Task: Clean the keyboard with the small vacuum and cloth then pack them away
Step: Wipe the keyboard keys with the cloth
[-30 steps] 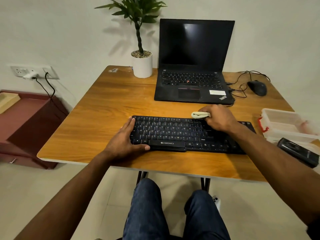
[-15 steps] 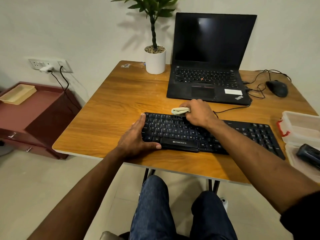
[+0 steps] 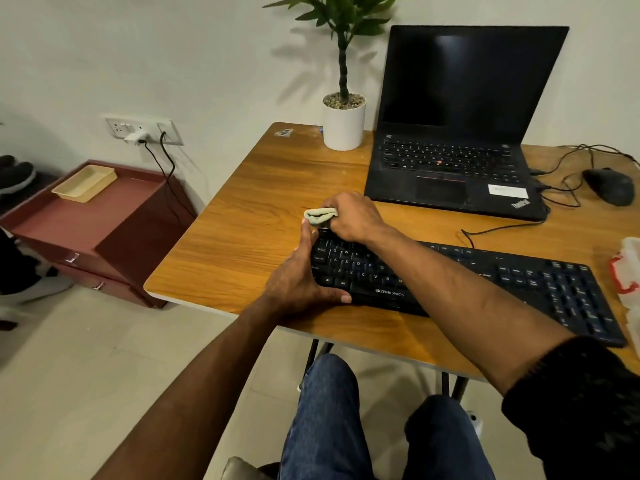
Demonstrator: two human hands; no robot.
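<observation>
A black keyboard (image 3: 519,278) lies along the near edge of the wooden table (image 3: 249,233). My right hand (image 3: 353,216) is closed around a folded pale green cloth (image 3: 319,216) and rests on the keyboard's far left corner. My left hand (image 3: 298,278) grips the keyboard's left end, thumb along the front edge and fingers up the side. The small vacuum is not in view.
An open black laptop (image 3: 457,133) stands behind the keyboard, with a potted plant (image 3: 344,123) to its left and a black mouse (image 3: 609,185) with cables to its right. A clear plastic container (image 3: 628,271) shows at the right edge. A dark red cabinet (image 3: 90,230) stands left of the table.
My right hand has slid the cloth leftward along the keyboard's top row to its left corner. My view has turned left, so the container and vacuum have mostly left the frame.
</observation>
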